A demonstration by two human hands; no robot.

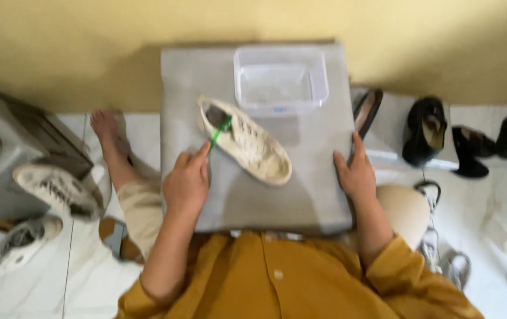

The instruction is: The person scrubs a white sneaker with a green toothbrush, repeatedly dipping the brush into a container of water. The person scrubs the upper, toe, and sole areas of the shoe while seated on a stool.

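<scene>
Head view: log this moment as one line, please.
left hand: holds green brush on cream shoe | right hand: rests on grey board edge | clear tub: behind shoe

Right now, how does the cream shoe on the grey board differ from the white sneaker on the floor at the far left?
The cream shoe lies on the grey board, while the white sneaker lies on the tiled floor. The left hand holds a green brush at the cream shoe's opening; no hand touches the white sneaker. The cream shoe points lower right, the sneaker lower left. Both are pale, laced shoes.
</scene>
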